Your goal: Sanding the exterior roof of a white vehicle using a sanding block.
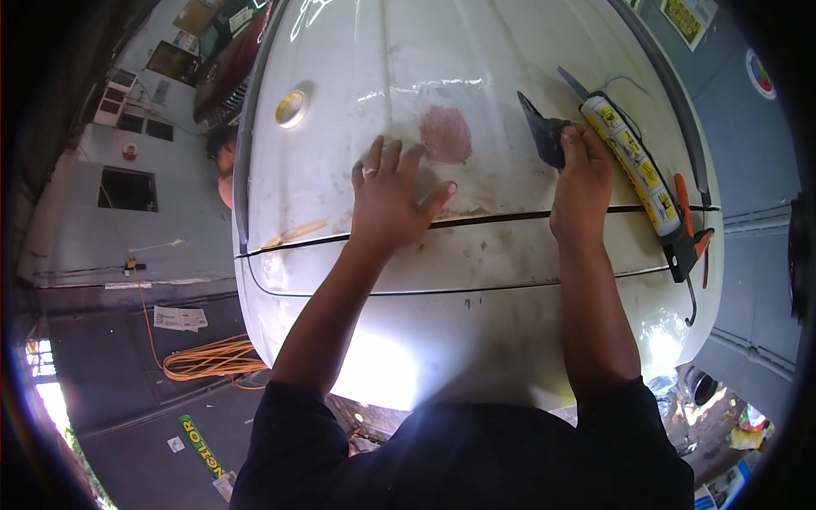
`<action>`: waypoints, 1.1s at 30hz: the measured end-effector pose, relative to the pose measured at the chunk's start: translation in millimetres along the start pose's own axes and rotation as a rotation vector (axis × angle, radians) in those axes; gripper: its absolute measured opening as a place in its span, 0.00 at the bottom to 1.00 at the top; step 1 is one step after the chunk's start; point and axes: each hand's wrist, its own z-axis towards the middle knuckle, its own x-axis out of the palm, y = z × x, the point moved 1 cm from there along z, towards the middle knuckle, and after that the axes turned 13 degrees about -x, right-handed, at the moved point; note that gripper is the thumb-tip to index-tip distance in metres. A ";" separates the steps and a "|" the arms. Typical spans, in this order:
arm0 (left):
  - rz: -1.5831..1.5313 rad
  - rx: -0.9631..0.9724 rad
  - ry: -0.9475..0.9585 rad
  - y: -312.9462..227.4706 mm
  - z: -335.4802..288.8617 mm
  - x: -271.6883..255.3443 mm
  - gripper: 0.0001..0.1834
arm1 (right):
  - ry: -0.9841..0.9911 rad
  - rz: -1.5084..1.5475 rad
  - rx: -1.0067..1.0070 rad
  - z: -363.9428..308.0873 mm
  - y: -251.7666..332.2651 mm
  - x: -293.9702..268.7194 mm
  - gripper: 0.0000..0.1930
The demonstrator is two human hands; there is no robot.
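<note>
A dirty white vehicle panel [501, 76] stretches in front of me, with a dull pink patch [444, 134] near its middle. My left hand [388, 197] lies with fingers spread on the panel just left of the patch, a ring on one finger. In my right hand [581, 183], thumb and fingers pinch a black flat-bladed scraper [544, 136], its blade pointing up and to the left. Right of that hand, a caulking gun [637, 166] with a yellow and white cartridge and orange handle rests on the panel.
A roll of masking tape [291, 109] sits at the panel's left. Near the dark seam lies a tan strip [295, 233]. Coiled orange cable [212, 359] is against the grey surface at left. A dark red vehicle [229, 68] stands at the far left.
</note>
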 end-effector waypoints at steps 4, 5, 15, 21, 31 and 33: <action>0.040 -0.009 -0.050 2.0 4.5 4.5 0.44 | 0.005 0.029 0.018 -0.8 -0.6 1.2 0.11; 0.055 0.010 -0.040 -0.2 3.5 3.3 0.44 | 0.005 0.025 0.019 -0.7 -0.6 0.9 0.11; 0.026 0.017 0.036 -7.5 -4.8 -12.0 0.41 | -0.004 0.026 0.025 -1.9 -0.9 -1.2 0.11; -0.252 -0.126 0.084 -14.3 -15.4 -26.7 0.34 | 0.029 0.251 0.225 -7.5 7.5 4.7 0.08; -1.428 -0.474 0.232 -50.7 -42.1 -35.1 0.42 | 0.861 0.585 0.372 -57.2 10.2 23.7 0.17; -1.001 -0.446 0.067 -17.3 -30.0 -42.3 0.39 | 0.800 0.361 0.251 -44.1 3.9 18.0 0.18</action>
